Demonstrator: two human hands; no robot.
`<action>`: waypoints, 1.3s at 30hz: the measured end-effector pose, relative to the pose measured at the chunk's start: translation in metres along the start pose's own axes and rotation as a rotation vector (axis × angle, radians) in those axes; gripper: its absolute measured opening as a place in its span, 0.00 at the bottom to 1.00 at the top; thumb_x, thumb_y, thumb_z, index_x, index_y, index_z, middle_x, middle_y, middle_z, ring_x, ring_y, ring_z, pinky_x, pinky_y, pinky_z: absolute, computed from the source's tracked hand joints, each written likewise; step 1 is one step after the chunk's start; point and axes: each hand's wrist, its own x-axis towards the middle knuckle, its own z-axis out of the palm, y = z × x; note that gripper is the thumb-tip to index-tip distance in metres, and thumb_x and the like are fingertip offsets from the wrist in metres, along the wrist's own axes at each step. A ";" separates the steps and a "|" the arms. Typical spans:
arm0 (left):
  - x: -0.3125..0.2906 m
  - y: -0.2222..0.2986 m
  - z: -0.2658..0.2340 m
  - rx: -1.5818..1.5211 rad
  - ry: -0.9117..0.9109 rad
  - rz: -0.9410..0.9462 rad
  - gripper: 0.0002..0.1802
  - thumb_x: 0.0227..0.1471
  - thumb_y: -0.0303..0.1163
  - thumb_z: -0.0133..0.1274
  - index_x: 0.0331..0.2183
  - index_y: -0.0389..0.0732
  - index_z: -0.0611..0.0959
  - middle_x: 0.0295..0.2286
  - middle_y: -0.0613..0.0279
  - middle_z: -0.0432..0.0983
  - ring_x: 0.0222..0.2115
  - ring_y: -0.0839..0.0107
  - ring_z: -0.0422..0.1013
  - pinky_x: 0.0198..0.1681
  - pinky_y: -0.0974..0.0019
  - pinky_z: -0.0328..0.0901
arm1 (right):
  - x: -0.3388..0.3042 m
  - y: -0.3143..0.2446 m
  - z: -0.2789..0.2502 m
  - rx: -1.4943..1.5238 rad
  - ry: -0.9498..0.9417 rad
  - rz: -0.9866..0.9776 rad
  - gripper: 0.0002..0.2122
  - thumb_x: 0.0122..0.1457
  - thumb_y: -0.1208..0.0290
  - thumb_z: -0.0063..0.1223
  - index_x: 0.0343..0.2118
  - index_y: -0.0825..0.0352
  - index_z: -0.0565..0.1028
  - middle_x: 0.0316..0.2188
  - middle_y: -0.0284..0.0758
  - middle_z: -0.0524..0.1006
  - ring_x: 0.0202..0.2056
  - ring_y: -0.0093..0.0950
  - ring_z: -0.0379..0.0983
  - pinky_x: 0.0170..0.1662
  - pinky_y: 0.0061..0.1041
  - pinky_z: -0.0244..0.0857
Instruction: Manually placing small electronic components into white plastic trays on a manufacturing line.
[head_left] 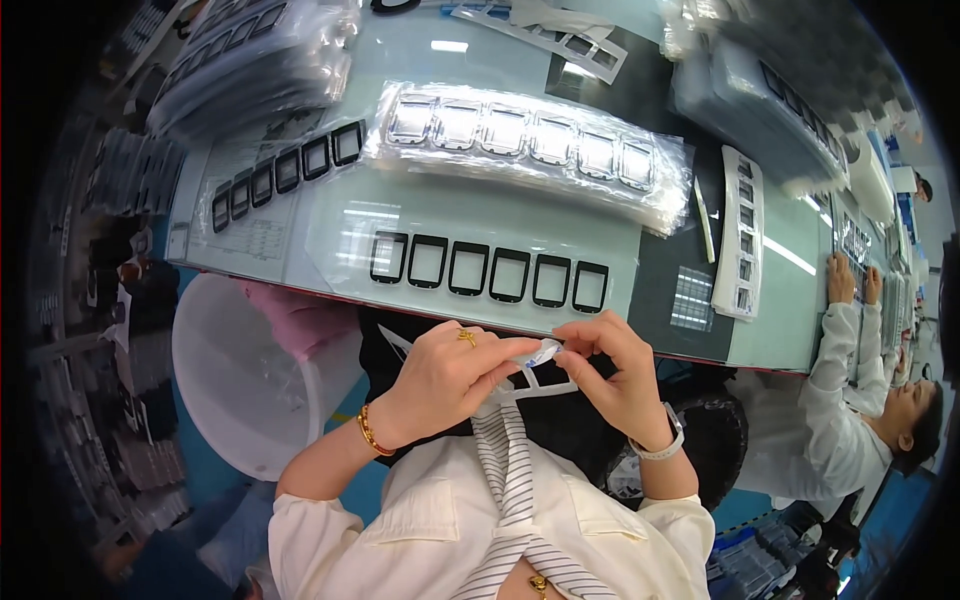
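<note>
My left hand (452,374) and my right hand (610,372) meet just in front of the table's near edge. A small crumpled piece of whitish film (546,352) is pinched between their fingertips. Below the fingers hangs a white strip with rectangular cut-outs (545,389); its left end disappears behind my left fingers, and which hand bears it is unclear. Just beyond, on the table, lies a row of black rectangular frames (468,268) on clear film. Farther back rests a stack of clear film sheets with framed windows (503,130).
Another row of black frames (288,170) lies at the left. A white cut-out strip (738,235) sits on the dark mat at the right. Tall film stacks (255,75) stand at the back left. Below the table is a white bin (245,375). A co-worker (830,420) sits at the right.
</note>
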 end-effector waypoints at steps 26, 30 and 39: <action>0.011 0.010 0.012 0.001 0.056 -0.013 0.12 0.53 0.22 0.62 0.41 0.42 0.89 0.21 0.63 0.76 0.20 0.66 0.72 0.27 0.64 0.64 | -0.003 0.011 -0.006 0.015 -0.014 -0.021 0.08 0.54 0.80 0.66 0.36 0.67 0.81 0.31 0.34 0.79 0.33 0.32 0.74 0.36 0.27 0.69; 0.011 0.011 0.014 -0.062 0.086 -0.083 0.10 0.55 0.23 0.61 0.41 0.42 0.89 0.22 0.60 0.79 0.20 0.64 0.73 0.26 0.63 0.65 | -0.002 0.007 -0.006 -0.214 0.047 -0.216 0.09 0.51 0.82 0.66 0.36 0.66 0.81 0.32 0.35 0.79 0.34 0.35 0.74 0.36 0.30 0.69; 0.015 0.001 0.006 -0.130 0.023 -0.371 0.10 0.62 0.28 0.56 0.41 0.39 0.90 0.19 0.57 0.76 0.18 0.68 0.68 0.25 0.65 0.62 | -0.024 -0.029 -0.030 -0.248 -0.003 -0.550 0.11 0.47 0.81 0.68 0.36 0.64 0.84 0.36 0.35 0.81 0.32 0.33 0.76 0.32 0.28 0.69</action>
